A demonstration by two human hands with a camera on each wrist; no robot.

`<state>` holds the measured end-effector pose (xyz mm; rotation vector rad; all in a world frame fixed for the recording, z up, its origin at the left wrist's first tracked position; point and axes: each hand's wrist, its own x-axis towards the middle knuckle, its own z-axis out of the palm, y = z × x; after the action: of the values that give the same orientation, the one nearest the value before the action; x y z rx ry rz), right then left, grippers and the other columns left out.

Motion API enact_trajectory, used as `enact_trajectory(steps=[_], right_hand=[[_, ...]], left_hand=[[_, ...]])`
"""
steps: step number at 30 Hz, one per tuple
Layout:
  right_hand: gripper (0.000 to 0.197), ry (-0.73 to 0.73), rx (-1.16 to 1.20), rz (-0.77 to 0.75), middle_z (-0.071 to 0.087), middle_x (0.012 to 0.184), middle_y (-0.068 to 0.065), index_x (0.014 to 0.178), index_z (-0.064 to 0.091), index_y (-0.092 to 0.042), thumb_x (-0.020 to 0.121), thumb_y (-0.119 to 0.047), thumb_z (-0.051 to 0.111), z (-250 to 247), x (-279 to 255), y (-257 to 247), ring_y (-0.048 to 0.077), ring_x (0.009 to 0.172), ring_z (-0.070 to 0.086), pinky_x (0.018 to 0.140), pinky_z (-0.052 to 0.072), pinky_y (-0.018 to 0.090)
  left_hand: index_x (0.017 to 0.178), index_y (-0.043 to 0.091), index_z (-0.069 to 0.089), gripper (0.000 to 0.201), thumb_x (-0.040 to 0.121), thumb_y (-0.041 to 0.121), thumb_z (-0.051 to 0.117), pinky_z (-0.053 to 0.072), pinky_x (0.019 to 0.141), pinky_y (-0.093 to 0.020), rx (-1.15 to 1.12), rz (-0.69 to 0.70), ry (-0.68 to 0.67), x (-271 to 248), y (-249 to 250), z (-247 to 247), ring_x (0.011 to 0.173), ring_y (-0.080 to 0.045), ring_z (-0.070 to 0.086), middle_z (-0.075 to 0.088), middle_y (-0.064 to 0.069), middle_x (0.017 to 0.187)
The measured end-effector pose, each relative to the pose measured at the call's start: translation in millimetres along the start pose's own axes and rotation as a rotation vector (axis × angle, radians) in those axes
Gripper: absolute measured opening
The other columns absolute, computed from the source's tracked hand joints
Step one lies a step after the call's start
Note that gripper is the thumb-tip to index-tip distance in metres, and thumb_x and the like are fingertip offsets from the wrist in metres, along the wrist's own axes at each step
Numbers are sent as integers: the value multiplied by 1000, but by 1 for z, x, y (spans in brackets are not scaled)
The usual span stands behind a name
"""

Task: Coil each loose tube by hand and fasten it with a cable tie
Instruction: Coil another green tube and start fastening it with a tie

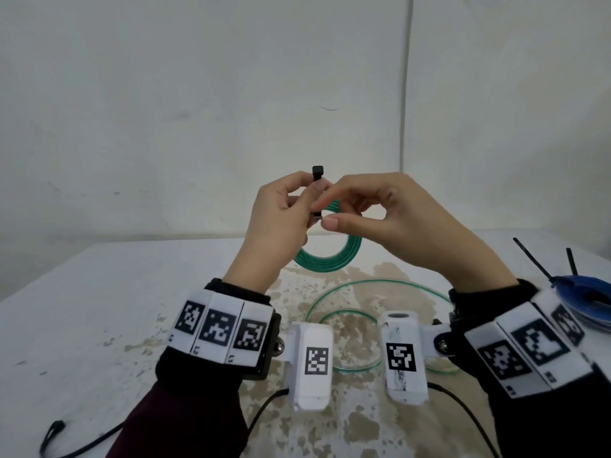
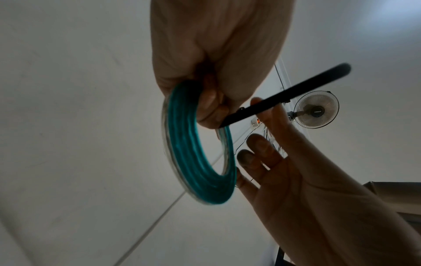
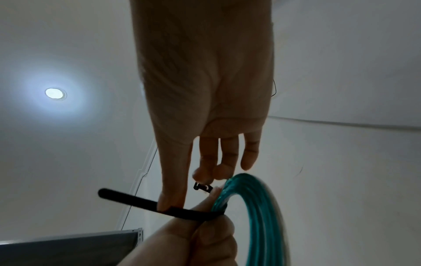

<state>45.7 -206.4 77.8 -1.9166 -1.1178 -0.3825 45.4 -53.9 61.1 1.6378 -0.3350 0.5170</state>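
Both hands are raised above the table. My left hand (image 1: 305, 201) grips a tight green tube coil (image 1: 330, 256) at its top, and the coil hangs down from the fingers. A black cable tie (image 1: 317, 171) wraps the coil at that spot, with one end sticking up past my left thumb. My right hand (image 1: 327, 211) pinches the tie; in the right wrist view its thumb presses the cable tie strap (image 3: 141, 201) and a fingertip touches the tie's head (image 3: 202, 188). The left wrist view shows the green coil (image 2: 196, 154) and the cable tie (image 2: 284, 95) slanting up to the right.
A loose clear-green tube (image 1: 380, 287) lies in wide loops on the stained white table (image 1: 99, 309), below my hands. A blue coil (image 1: 585, 292) with black tie tails rests at the right edge. A black cord (image 1: 56, 434) lies at the front left. A white wall stands behind.
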Motion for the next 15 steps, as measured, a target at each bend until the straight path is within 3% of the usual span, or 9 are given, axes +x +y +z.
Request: enact_trajectory(steps=[2,4,5,7,10,13,15], right_hand=[[11,17,-21,-2,62,69,7,81,67,-20,91,-21,63,2,1,2,23,70,53,71,43,30],[21,29,-41,19,57,65,-11,74,58,-19,95,-18,56,1,1,3,8,65,51,66,41,17],[19,22,-51,28,55,65,-12,76,57,-19,95,-16,55,0,1,3,6,65,50,67,40,15],[5,-35,-56,23,56,70,-3,90,60,-18,91,-14,61,-4,-1,2,11,68,52,74,46,25],[25,-79,-44,5,53,74,8,106,67,-25,82,-22,74,-5,-3,0,20,69,50,80,45,40],[10,-26,-35,-3,55,69,9,90,73,-21,82,-27,72,3,0,-3,24,68,48,74,42,37],[11,32,-54,4,60,64,-5,79,70,-20,89,-25,65,4,2,0,17,65,51,69,42,28]], left_hand=[[74,19,60,24,97,20,52,24,40,-20,9,5,0,1,-1,-2,38,-8,27,40,8,43],[77,15,58,23,98,19,49,25,40,-19,12,4,-2,2,-2,-4,38,-7,29,39,6,46],[80,13,58,22,99,19,48,26,39,-19,9,1,0,2,-3,-5,38,-6,31,38,7,45],[81,12,57,22,99,19,47,27,39,-18,0,-7,7,3,-2,-8,37,-4,33,38,11,42],[81,13,55,22,100,20,47,28,39,-17,-18,-12,-12,2,-1,-9,37,-5,34,38,10,43],[80,13,55,22,100,17,47,29,39,-19,-5,-5,-38,1,-3,-6,38,-9,31,41,5,46],[85,12,56,18,99,15,47,29,40,-20,2,-21,-35,1,-4,-4,39,-10,30,42,4,47]])
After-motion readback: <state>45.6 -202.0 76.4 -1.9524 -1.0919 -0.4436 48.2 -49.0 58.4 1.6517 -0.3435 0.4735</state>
